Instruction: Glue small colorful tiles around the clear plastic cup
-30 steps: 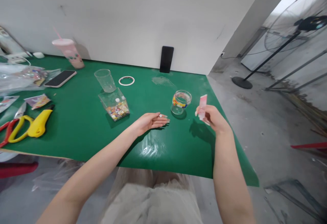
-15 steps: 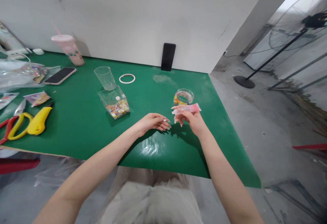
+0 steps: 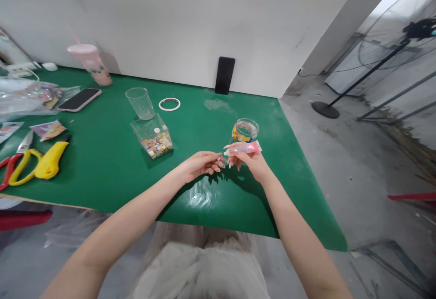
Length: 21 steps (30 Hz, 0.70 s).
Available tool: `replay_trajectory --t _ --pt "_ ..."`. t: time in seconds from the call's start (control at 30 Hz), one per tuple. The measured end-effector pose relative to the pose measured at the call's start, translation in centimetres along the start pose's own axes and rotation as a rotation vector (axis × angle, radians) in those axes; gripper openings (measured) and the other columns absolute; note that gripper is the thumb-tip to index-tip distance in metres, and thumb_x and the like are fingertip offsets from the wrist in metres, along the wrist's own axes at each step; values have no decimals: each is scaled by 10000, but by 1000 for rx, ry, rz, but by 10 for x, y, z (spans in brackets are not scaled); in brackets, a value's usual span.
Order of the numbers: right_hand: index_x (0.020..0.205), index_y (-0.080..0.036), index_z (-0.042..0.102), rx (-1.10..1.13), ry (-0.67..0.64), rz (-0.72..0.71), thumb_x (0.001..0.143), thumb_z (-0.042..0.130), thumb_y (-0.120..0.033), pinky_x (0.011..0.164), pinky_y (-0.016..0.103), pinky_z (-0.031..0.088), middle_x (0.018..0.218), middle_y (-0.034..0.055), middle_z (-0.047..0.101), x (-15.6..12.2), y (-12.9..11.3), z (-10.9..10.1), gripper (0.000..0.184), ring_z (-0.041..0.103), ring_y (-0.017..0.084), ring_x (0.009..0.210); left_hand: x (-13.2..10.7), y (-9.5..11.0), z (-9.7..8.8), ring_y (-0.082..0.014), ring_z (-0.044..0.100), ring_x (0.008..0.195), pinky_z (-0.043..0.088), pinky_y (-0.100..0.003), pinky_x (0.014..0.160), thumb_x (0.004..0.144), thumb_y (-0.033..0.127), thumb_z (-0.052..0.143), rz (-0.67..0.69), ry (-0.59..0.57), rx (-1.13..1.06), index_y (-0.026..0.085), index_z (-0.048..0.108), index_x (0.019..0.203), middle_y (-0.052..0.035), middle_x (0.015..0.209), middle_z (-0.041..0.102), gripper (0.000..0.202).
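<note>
My right hand [image 3: 250,159] is closed around a pink-and-clear squeeze tube [image 3: 243,148], its white nozzle pointing left. Thumb and forefinger of my left hand [image 3: 202,165] pinch a small white tile [image 3: 219,158]. The nozzle is right by this tile; whether they touch I cannot tell. Just behind the tube stands a clear glass jar [image 3: 245,128] with coloured tiles round its side, its lower part hidden by my right hand. Left of my hands, a clear box [image 3: 153,139] holds many small coloured tiles.
A clear cup [image 3: 140,103] and a white ring [image 3: 169,104] lie behind the box. At left are yellow-handled scissors [image 3: 42,165], a phone [image 3: 80,100], plastic bags [image 3: 25,97] and a pink tumbler [image 3: 90,65]. A black phone [image 3: 225,75] leans on the wall.
My right hand has moved left with the tube, bringing its nozzle to the tile in my left hand. My left hand has shifted slightly left.
</note>
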State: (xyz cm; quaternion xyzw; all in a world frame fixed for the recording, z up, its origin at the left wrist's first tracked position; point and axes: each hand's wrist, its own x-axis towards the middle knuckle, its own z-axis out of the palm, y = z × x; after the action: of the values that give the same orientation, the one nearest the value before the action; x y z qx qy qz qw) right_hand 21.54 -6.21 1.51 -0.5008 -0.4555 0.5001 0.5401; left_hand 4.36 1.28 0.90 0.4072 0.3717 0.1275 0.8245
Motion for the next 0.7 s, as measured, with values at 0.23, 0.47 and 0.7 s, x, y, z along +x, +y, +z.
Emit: replay_trajectory --t 0.23,0.47,0.7 --pt "856 -202 614 20 96 8 724 692 -429 415 207 395 579 -11 666 4 6 5 274 620 130 515 -1 2 4 -129 684 739 526 -198 715 902 237 528 -36 66 -67 67 699 856 -124 860 730 246" --pt "759 -186 593 7 204 -3 656 754 -423 405 208 422 589 1 674 6 7 3 305 644 147 533 1 -1 -1 -183 682 903 479 -289 918 905 240 492 -77 20 -256 83 671 921 -152 1007 711 238" --pt "676 -202 544 -29 254 -92 668 738 -476 371 220 369 541 -14 636 3 3 7 336 551 113 426 -1 -3 -3 -240 552 1167 341 -397 1062 919 410 436 -42 -135 -310 101 628 1082 -155 1257 598 398"
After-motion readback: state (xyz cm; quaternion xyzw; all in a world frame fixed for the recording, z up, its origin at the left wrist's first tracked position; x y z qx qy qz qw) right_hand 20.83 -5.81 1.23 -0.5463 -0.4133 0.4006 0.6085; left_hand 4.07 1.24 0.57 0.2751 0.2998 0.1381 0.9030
